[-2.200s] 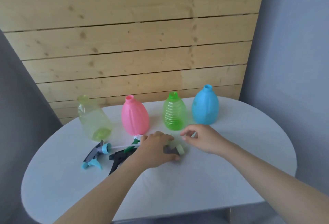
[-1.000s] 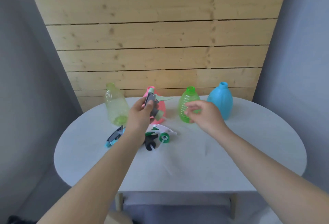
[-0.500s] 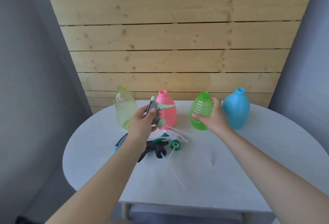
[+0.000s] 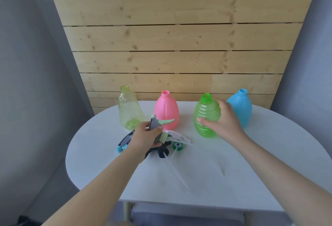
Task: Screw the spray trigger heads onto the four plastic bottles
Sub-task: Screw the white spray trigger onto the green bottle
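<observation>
Four uncapped bottles stand in a row mid-frame: yellow bottle (image 4: 129, 110), pink bottle (image 4: 167, 112), green bottle (image 4: 206, 118), blue bottle (image 4: 240, 109). The right hand (image 4: 225, 121) wraps its fingers round the green one. The left hand (image 4: 143, 139) pinches a pale-green trigger head (image 4: 158, 124), raised in front of the pink bottle. Three more heads (image 4: 177, 138) lie heaped beneath on the white oval counter (image 4: 215, 172), before a wooden plank wall (image 4: 170, 46).

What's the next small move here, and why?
Probably bring the trigger head in the left hand over to the green bottle. The right hand grips that bottle, its neck is open, and all four bottles are uncapped.
</observation>
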Tool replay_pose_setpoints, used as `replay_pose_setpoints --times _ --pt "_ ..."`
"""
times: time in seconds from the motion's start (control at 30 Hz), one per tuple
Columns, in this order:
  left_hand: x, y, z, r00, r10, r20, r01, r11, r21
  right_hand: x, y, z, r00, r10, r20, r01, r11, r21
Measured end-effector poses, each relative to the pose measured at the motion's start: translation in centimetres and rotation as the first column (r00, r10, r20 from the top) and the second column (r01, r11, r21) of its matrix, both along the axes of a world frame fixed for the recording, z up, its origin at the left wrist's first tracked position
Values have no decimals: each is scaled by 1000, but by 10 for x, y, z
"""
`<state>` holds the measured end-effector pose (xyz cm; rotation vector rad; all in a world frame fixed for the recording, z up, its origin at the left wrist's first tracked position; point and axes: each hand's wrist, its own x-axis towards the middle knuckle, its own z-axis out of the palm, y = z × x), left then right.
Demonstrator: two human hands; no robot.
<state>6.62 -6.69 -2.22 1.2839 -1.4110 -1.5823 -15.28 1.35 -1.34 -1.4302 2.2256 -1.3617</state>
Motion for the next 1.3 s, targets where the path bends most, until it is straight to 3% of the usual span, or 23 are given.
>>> replay_pose_setpoints --times 0.23,0.33,0.53,0.67,0.8,0.93,1.03,1.23,1.3 --pt "11 2 5 979 -32 -199 63 986 152 2 30 13 998 63 5 -63 998 4" --pt "14 -1 10 946 60 -319 17 973 231 1 39 17 999 41 -20 -40 999 31" --pt "19 -13 11 938 186 -292 -127 970 209 -16 64 21 980 22 -199 34 961 274" --pt "20 -19 12 896 269 -355 -204 956 209 -23 73 13 979 100 -179 -39 948 315" --pt "18 -14 13 910 225 -349 -172 969 176 -24 74 10 996 82 -42 -69 964 256" --pt "9 1 12 986 84 -145 -70 993 100 -23 66 12 1000 6 -13 -4 987 160" --pt "1 7 1 994 88 72 -91 995 35 -16 61 11 999 39 11 -40 986 160" --pt "-7 4 -12 886 149 439 -27 962 -272 0 51 0 991 131 -5 -128 974 189" --pt "-3 0 -11 842 184 508 -22 951 -307 1 50 -2 989 149 -9 -145 971 191"
